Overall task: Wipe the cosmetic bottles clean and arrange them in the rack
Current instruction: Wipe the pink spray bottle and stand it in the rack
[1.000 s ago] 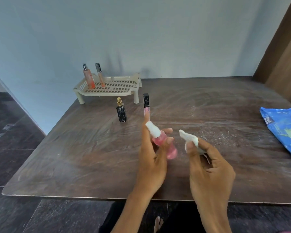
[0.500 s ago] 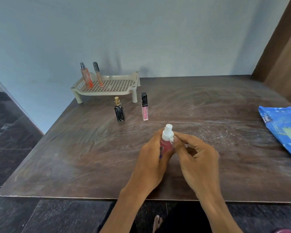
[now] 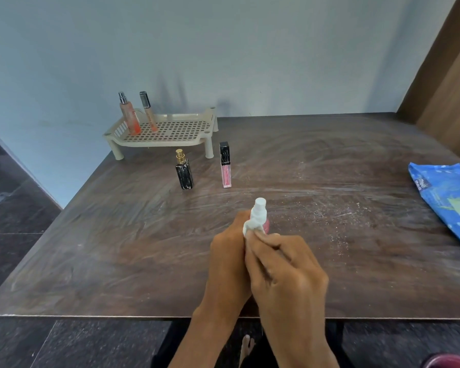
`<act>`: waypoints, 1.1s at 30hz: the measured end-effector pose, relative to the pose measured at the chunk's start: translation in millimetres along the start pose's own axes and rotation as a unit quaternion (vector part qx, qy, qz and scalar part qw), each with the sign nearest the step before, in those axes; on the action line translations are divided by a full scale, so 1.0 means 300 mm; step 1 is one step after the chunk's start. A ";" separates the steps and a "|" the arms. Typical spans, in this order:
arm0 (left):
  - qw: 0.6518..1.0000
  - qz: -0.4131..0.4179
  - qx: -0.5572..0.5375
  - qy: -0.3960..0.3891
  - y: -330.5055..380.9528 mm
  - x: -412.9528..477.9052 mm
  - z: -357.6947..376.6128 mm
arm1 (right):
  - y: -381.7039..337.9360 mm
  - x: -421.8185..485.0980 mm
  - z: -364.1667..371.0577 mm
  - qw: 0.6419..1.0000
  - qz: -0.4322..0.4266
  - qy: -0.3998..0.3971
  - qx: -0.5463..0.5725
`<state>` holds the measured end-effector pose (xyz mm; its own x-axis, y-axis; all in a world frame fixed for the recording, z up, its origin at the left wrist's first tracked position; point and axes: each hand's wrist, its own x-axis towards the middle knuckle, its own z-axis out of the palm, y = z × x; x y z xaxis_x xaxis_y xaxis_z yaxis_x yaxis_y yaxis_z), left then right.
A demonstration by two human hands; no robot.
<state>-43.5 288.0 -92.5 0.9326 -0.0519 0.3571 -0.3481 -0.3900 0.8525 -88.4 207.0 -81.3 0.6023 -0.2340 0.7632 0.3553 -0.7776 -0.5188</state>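
Note:
My left hand (image 3: pixel 227 257) grips a pink spray bottle (image 3: pixel 260 211) with a white cap, upright above the table's near middle; only its top shows. My right hand (image 3: pixel 286 272) pinches a white wipe (image 3: pixel 251 226) against the bottle's neck. A black perfume bottle (image 3: pixel 184 173) with a gold top and a pink lip gloss tube (image 3: pixel 225 168) with a black cap stand on the table in front of the beige rack (image 3: pixel 170 138). At the rack's left end stand an orange spray bottle (image 3: pixel 129 116) and a slim orange tube (image 3: pixel 148 114).
A blue wipes packet (image 3: pixel 446 200) lies at the table's right edge. The dark wooden table (image 3: pixel 117 248) shows white streaks and specks. A pale wall runs behind the rack, with a wooden panel (image 3: pixel 449 102) at the far right and dark floor tiles to the left.
The bottle went from tilted to upright in my left hand. My right hand brought the wipe across from the right and now presses it on the bottle's neck.

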 end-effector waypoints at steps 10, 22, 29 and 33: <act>1.000 -0.007 0.017 -0.017 0.001 0.003 -0.016 | 0.056 0.060 -0.023 0.989 0.122 -0.079 0.025; 0.992 -0.015 0.040 -0.115 0.013 0.044 -0.070 | 0.093 0.148 -0.069 0.958 0.176 -0.163 0.160; 0.999 -0.034 0.010 0.035 0.019 0.033 -0.054 | 0.077 0.096 -0.054 0.983 0.107 -0.116 0.098; 1.000 -0.021 0.021 -0.009 0.022 0.045 -0.081 | 0.080 0.161 -0.034 0.977 0.092 -0.171 0.083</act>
<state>-35.5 307.1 -72.8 0.9478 -0.0519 0.3146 -0.3056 -0.4298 0.8496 -58.0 171.2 -52.8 0.8609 -0.1304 0.4918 0.3117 -0.6288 -0.7124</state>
